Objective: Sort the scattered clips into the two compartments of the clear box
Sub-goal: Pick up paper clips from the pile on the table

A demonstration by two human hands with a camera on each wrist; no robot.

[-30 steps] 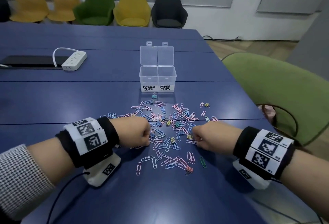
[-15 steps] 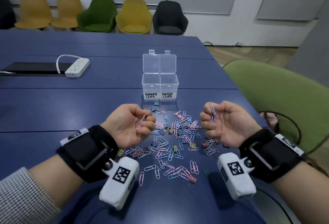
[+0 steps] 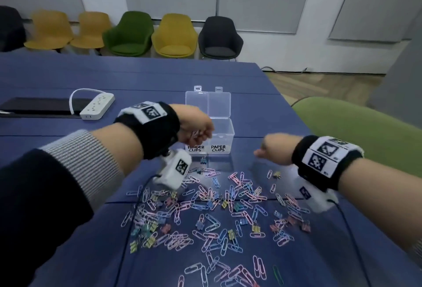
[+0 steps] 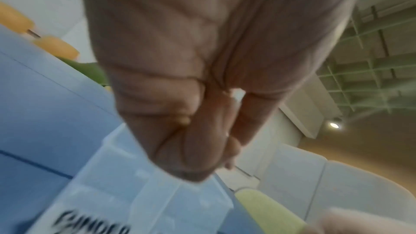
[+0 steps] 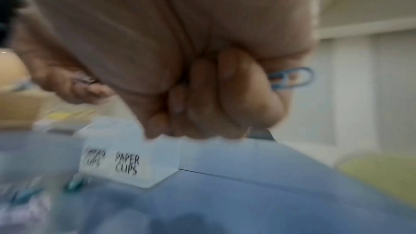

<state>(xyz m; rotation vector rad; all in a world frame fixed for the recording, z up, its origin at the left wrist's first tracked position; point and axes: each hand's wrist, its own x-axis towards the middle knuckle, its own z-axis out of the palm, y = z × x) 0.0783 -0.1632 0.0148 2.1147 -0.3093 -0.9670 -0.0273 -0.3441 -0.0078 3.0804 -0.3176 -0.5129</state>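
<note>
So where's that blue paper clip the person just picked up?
In the right wrist view the blue paper clip sticks out of the curled right hand, above the table and right of the clear box, not yet over it.

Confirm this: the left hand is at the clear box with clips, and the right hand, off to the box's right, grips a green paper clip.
Wrong on the colour. The right wrist view shows the right hand gripping a blue paper clip, not green. The rest holds: in the head view the left hand is at the clear box with clips.

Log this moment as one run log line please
left hand: holds clips above clear box | right hand: grips blue paper clip, right of box | pile: unsorted
</note>
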